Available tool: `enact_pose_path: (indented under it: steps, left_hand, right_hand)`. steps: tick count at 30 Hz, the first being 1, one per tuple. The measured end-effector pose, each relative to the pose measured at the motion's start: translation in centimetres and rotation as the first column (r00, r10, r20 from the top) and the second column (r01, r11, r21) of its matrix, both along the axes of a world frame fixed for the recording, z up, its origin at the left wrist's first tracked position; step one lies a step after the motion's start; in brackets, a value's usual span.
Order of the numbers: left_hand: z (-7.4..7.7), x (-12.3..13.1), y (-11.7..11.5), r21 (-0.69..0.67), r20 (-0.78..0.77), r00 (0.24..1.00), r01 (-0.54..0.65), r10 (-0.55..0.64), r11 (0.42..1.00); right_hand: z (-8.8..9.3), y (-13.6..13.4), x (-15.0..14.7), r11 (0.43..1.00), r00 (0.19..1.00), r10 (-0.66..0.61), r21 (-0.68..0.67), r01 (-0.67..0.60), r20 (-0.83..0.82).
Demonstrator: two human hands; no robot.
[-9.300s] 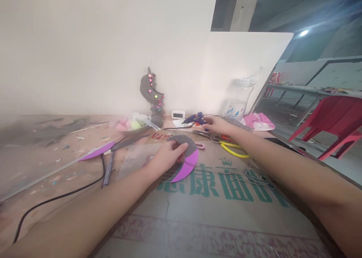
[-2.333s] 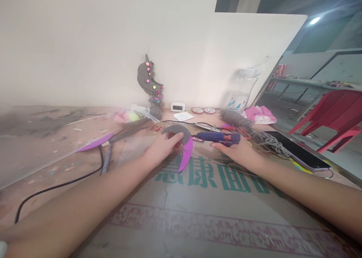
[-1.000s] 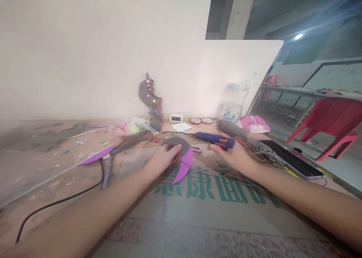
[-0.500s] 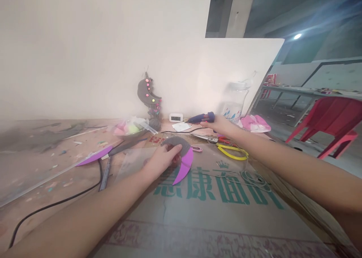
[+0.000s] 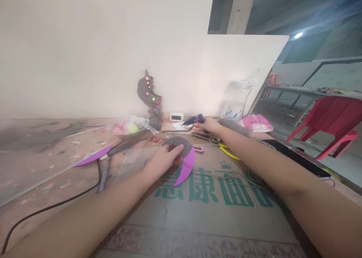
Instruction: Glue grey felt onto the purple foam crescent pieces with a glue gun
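A purple crescent moon cutout [image 5: 187, 171], its upper part wrapped in grey yarn, is pinched between the thumb and fingers of my left hand [image 5: 169, 154] over the printed cardboard sheet [image 5: 181, 209]. At the back of the table, my right hand [image 5: 207, 125] is closed around a dark blue glue gun [image 5: 195, 119], whose nozzle points left above a small white paper [image 5: 181, 127]. Just right of the crescent lies a pink utility knife [image 5: 198, 149]. Yellow-handled scissors [image 5: 229, 152] are partly hidden under my right forearm.
A finished-looking grey moon ornament [image 5: 147, 94] hangs against the white board. Along the back stand a bowl of pompoms [image 5: 127, 128], a white digital clock [image 5: 176, 117] and a clear bottle [image 5: 236, 99]. Grey yarn [image 5: 234, 126] and a phone [image 5: 294, 157] lie rightward; a black cable [image 5: 56, 203] crosses the left.
My right hand has moved the glue gun left, nearer the clock and paper. The left hand keeps its hold on the crescent. More of the phone and yarn shows at right.
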State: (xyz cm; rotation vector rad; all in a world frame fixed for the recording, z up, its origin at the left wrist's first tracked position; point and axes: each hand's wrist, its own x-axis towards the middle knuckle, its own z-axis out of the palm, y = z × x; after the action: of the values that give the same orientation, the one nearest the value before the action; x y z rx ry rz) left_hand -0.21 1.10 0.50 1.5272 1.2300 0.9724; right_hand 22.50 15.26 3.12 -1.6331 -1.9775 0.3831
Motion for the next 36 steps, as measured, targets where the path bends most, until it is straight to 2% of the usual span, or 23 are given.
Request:
enact_pose_path:
  steps: [5, 8, 10, 12, 14, 16, 18, 21, 22, 23, 24, 26, 28, 31, 36]
  left_hand:
    - [0.7, 0.2, -0.3, 0.017, -0.018, 1.000, -0.007, 0.007, 1.000]
    - [0.9, 0.3, -0.4, 0.037, -0.032, 0.999, -0.008, 0.009, 0.999]
    - [1.0, 0.3, -0.4, 0.052, -0.049, 0.999, -0.017, 0.020, 0.998]
    - [1.0, 0.2, -0.4, 0.069, -0.072, 0.997, -0.036, 0.041, 0.997]
    - [0.9, 0.1, -0.4, 0.093, -0.091, 0.994, -0.058, 0.066, 0.994]
    - [0.7, 0.0, -0.3, 0.125, -0.097, 0.990, -0.087, 0.099, 0.988]
    - [0.5, -0.2, -0.1, 0.154, -0.091, 0.988, -0.113, 0.128, 0.982]
    - [0.2, -0.3, 0.1, 0.166, -0.083, 0.986, -0.129, 0.144, 0.978]
    - [0.2, -0.3, 0.2, 0.167, -0.084, 0.985, -0.133, 0.149, 0.977]
    - [0.2, -0.3, 0.2, 0.169, -0.086, 0.984, -0.139, 0.155, 0.976]
    - [0.2, -0.3, 0.2, 0.171, -0.093, 0.983, -0.142, 0.159, 0.975]
    - [0.3, -0.3, 0.2, 0.162, -0.125, 0.981, -0.125, 0.146, 0.979]
    - [0.4, -0.1, 0.0, 0.133, -0.172, 0.979, -0.087, 0.109, 0.987]
    - [0.6, 0.2, -0.3, 0.128, -0.224, 0.972, -0.046, 0.074, 0.991]
    - [1.0, 0.4, -0.7, 0.132, -0.242, 0.969, -0.023, 0.054, 0.991]
  right_hand:
    - [1.2, -2.0, 1.3, 1.000, 1.000, 0.016, 0.008, -0.016, 0.024]
    - [1.8, -4.6, 1.8, 0.996, 0.999, -0.053, 0.065, 0.053, 0.000]
    - [2.1, -7.0, 1.7, 0.993, 0.997, -0.056, 0.099, 0.060, -0.048]
    - [2.3, -9.9, 1.0, 0.995, 0.978, 0.083, 0.071, -0.071, -0.189]
    - [2.2, -12.8, 0.1, 0.970, 0.919, 0.213, -0.038, -0.238, -0.331]
    - [2.0, -15.2, -0.9, 0.903, 0.871, 0.238, -0.231, -0.361, -0.430]
    - [1.6, -16.9, -1.7, 0.829, 0.851, 0.209, -0.375, -0.416, -0.482]
    - [1.0, -17.8, -2.3, 0.699, 0.817, 0.206, -0.504, -0.508, -0.538]
    - [0.8, -17.7, -2.3, 0.675, 0.815, 0.213, -0.522, -0.521, -0.539]
    - [0.6, -17.5, -2.3, 0.679, 0.823, 0.230, -0.520, -0.518, -0.519]
    - [0.4, -17.3, -2.3, 0.715, 0.838, 0.260, -0.487, -0.501, -0.480]
    - [0.0, -16.9, -2.2, 0.825, 0.867, 0.328, -0.334, -0.457, -0.375]
    - [-0.4, -16.7, -2.2, 0.892, 0.879, 0.373, -0.144, -0.428, -0.296]
    - [-0.6, -16.5, -2.2, 0.933, 0.896, 0.341, -0.015, -0.360, -0.286]
    - [-0.9, -16.2, -2.0, 0.959, 0.912, 0.267, -0.011, -0.284, -0.310]
